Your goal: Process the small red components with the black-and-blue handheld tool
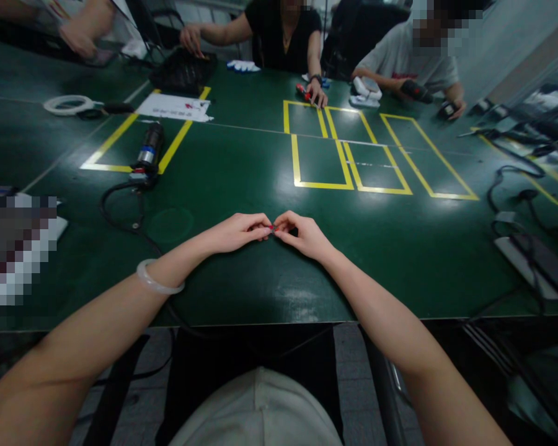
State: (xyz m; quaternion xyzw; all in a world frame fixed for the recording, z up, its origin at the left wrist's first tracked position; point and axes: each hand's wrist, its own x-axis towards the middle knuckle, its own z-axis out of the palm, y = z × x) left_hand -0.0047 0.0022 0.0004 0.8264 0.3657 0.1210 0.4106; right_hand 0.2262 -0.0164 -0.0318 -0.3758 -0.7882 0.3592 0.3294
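Observation:
My left hand and my right hand rest on the dark green table, fingertips meeting in the middle. Both are curled into a pinch around a tiny red thing held between them; it is too small to name. A pale bangle circles my left wrist.
A black cylindrical tool with a cable lies at the left inside yellow tape lines. A roll of white tape and a sheet of paper lie beyond. Yellow taped boxes mark the middle. Other people sit at the far side. Cables and devices lie at the right.

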